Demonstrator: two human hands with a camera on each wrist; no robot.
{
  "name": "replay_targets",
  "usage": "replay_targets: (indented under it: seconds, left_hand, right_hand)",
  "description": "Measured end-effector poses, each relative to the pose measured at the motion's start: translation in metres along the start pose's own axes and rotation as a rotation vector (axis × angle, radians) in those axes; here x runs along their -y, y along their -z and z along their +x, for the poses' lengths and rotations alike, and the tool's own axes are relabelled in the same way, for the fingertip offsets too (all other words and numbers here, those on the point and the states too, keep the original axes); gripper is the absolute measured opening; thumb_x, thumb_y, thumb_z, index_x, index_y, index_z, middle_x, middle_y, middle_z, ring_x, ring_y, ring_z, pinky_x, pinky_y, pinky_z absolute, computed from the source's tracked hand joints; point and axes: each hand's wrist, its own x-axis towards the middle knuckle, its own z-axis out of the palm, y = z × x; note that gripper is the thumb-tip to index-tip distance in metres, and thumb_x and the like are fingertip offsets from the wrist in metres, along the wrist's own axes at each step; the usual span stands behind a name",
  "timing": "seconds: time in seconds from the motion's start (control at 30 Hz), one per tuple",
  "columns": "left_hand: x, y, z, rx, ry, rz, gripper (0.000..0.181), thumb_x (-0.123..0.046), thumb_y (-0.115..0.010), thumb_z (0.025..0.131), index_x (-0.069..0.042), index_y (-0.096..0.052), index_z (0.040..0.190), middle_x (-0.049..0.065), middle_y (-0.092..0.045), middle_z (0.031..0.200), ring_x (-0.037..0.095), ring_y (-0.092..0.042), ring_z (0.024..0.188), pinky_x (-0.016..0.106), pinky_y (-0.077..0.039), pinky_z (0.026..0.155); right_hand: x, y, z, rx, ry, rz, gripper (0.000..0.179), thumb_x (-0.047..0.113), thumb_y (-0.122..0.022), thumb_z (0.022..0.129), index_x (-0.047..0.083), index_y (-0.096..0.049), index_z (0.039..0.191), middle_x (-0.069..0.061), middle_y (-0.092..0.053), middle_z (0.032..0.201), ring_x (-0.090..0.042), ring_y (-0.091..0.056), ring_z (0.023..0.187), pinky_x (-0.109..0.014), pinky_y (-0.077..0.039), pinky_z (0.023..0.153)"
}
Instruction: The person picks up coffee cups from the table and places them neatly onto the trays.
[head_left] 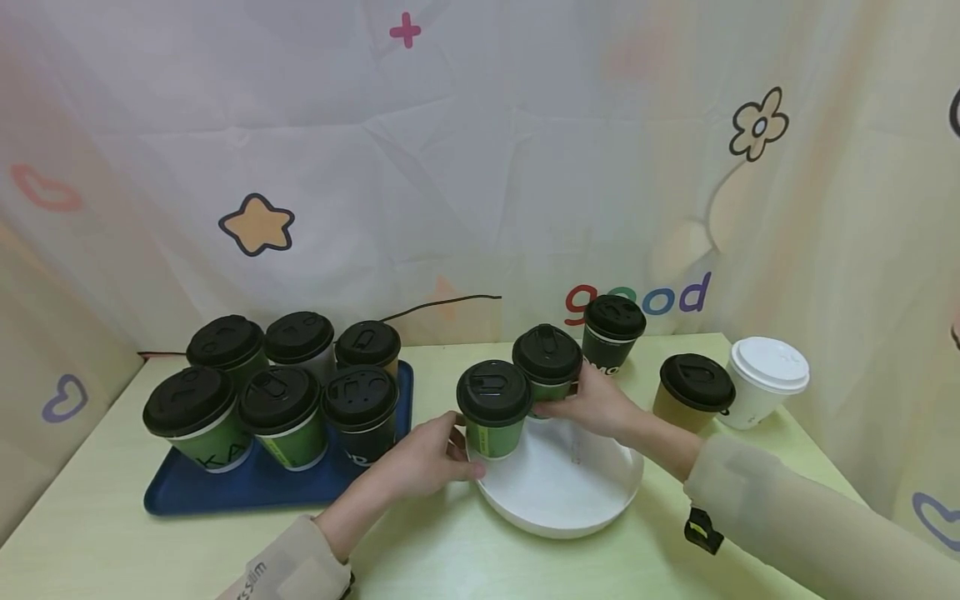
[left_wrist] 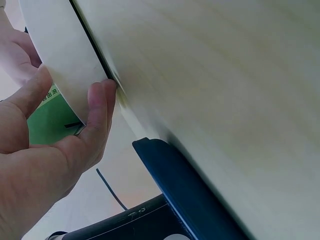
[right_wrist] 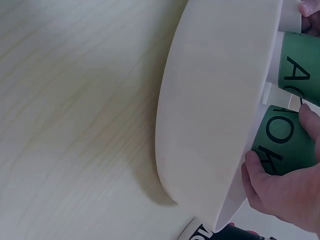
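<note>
My right hand (head_left: pixel 588 404) grips a green paper cup with a black lid (head_left: pixel 547 358), which stands at the back of a white round tray (head_left: pixel 577 487). In the right wrist view, thumb and fingers are on either side of this cup (right_wrist: pixel 282 132). A second green cup with a black lid (head_left: pixel 492 404) is on the tray's left part. Beside that cup, my left hand (head_left: pixel 423 458) holds the tray's left edge. The left wrist view shows its thumb near the tray's rim and its curled fingertips (left_wrist: pixel 102 92) at the lower edge of the tray wall (left_wrist: pixel 60 50).
On the left, a blue tray (head_left: pixel 247 492) bears several lidded cups in two rows. Behind the white tray stands a black cup (head_left: pixel 611 333). To the right are a brown cup with a black lid (head_left: pixel 692 392) and a white cup (head_left: pixel 767 379). A printed curtain (head_left: pixel 450 167) backs the table.
</note>
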Motion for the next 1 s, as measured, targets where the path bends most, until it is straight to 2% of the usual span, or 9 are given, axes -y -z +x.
replay_targets:
  seconds: [0.43,0.57,0.7,0.9,1.0]
  left_hand:
    - [-0.001,0.000,0.000,-0.003,0.013,0.001,0.066,-0.014,-0.085,0.087,0.009,-0.048,0.136,0.010,-0.064,0.104,0.020,-0.063,0.091,0.038,-0.054,0.079]
    - [-0.002,-0.001,-0.001,-0.006,0.016,-0.007,0.074,-0.014,-0.086,0.086,0.010,-0.044,0.141,0.010,-0.064,0.103,0.019,-0.063,0.090,0.038,-0.054,0.078]
    - [-0.003,-0.002,-0.002,-0.007,0.017,-0.013,0.083,-0.015,-0.088,0.083,0.011,-0.039,0.144,0.010,-0.064,0.101,0.019,-0.062,0.089,0.037,-0.053,0.077]
    - [-0.004,-0.001,-0.003,-0.006,0.012,-0.016,0.078,-0.014,-0.088,0.083,0.010,-0.042,0.141,0.011,-0.064,0.102,0.019,-0.063,0.089,0.037,-0.054,0.076]
    - [-0.003,-0.001,-0.002,-0.002,0.008,-0.022,0.075,-0.014,-0.088,0.083,0.009,-0.044,0.140,0.011,-0.064,0.102,0.019,-0.064,0.090,0.037,-0.054,0.077]
  right_hand:
    - [0.001,-0.002,0.008,-0.008,-0.017,-0.040,0.074,0.020,-0.089,0.083,0.010,-0.049,0.145,-0.015,-0.061,0.137,-0.035,-0.053,0.129,-0.058,-0.033,0.113]
    - [0.002,-0.003,0.007,0.005,-0.019,-0.018,0.073,0.016,-0.089,0.082,0.009,-0.050,0.144,-0.015,-0.062,0.135,-0.035,-0.055,0.126,-0.057,-0.036,0.111]
    - [0.003,-0.002,0.002,0.030,-0.055,0.008,0.074,0.010,-0.089,0.081,0.004,-0.048,0.142,-0.017,-0.062,0.133,-0.037,-0.059,0.122,-0.055,-0.042,0.108]
    - [0.010,0.005,-0.006,0.020,-0.135,0.008,0.070,0.007,-0.087,0.081,-0.004,-0.045,0.137,-0.023,-0.059,0.129,-0.039,-0.058,0.120,-0.049,-0.048,0.104]
    - [0.014,0.012,-0.015,0.019,-0.140,0.025,0.071,0.007,-0.085,0.084,-0.006,-0.043,0.140,-0.025,-0.057,0.131,-0.039,-0.057,0.122,-0.047,-0.049,0.103]
